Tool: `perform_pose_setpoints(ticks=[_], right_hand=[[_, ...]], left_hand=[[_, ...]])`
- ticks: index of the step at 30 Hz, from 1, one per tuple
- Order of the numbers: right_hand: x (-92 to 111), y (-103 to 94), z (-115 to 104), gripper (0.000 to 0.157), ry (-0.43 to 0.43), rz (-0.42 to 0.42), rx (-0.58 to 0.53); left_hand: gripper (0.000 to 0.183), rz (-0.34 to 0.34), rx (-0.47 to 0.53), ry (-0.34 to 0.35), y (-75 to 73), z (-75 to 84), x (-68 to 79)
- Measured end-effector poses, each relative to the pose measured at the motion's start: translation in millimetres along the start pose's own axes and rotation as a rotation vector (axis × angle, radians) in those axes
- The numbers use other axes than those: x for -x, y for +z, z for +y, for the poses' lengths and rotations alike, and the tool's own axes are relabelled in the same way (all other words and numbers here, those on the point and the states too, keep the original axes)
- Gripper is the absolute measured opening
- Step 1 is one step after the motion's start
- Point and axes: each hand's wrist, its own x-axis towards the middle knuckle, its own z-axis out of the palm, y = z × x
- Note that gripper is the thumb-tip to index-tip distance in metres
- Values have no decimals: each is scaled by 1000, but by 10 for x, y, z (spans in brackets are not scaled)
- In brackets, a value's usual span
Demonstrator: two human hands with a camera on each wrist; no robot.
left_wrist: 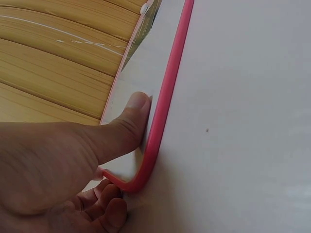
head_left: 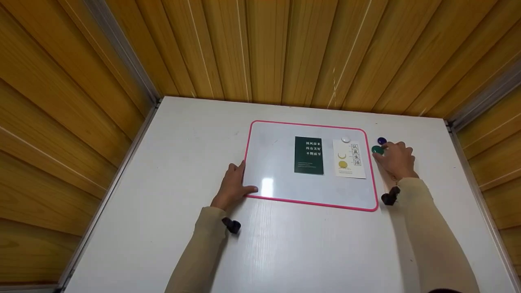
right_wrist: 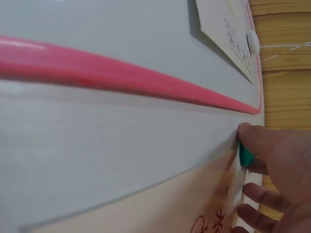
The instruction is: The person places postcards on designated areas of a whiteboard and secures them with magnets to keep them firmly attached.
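A whiteboard (head_left: 276, 187) with a pink rim lies on the table. My left hand (head_left: 233, 184) grips its near left corner, thumb over the face and fingers curled at the outer edge. A dark green card (head_left: 308, 156) lies on the board, left of a white card (head_left: 349, 166) with a white round magnet (head_left: 345, 139) at its top edge. Off the board's right side, my right hand (head_left: 397, 159) pinches a green round magnet (right_wrist: 246, 156) between thumb and forefinger. A dark blue round magnet (head_left: 381, 141) sits just beyond it.
A pale card (right_wrist: 160, 199) with red writing lies under my right hand, mostly hidden in the head view. Wood-panelled walls (head_left: 268, 53) border the white table (head_left: 195, 134) at the back and both sides. Dark straps hang at both wrists.
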Motion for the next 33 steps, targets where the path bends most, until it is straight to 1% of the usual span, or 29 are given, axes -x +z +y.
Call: perform_pose_setpoints(ticks=[4,11,15,18,25,30,33], right_hand=[[7,3,2,66,-6,10,-12],[21,7,15,65,-19,25,-37],[14,10,24,64,-15,32,-28],[8,1,16,64,-13,37,-27],[13,-37,-30,65,-16,43,-62],[23,-45,-51,61,-38,67,-79],[30,-57,-66,62,-38,68,-82]], left_hand=[[106,2,-16,5,-6,7,-9],[105,3,-18,6,-4,4,-25],[105,1,-16,2,3,0,-25],[106,-1,-13,-1,-3,2,-20],[105,5,-22,17,-15,-7,-12],[105,0,-8,18,-12,-5,10],[105,1,-4,15,-13,1,20]])
